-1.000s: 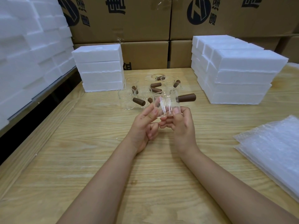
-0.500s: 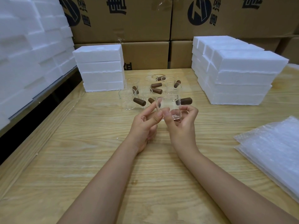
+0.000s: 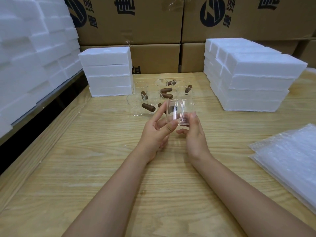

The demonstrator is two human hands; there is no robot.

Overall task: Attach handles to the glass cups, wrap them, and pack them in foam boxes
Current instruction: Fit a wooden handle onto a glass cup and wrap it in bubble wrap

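A clear glass cup (image 3: 179, 110) is held above the wooden table (image 3: 102, 159), tilted on its side. My left hand (image 3: 155, 132) pinches its near wall, thumb in front and index finger up along the left rim. My right hand (image 3: 195, 135) grips its right side and base. A dark brown shape shows through the glass on the left; no handle sticks out to the right. Behind it stand several more glass cups (image 3: 136, 105) with brown handles (image 3: 148, 107).
White foam boxes are stacked at the back left (image 3: 107, 72) and back right (image 3: 253, 82). More foam (image 3: 30, 53) is piled along the left edge. Bubble wrap sheets (image 3: 290, 156) lie at the right. Cardboard cartons (image 3: 136, 19) form the back wall.
The cup has been turned in my hands. Its brown handle, which stuck out to the right, no longer shows there. My right hand now grips lower on the cup.
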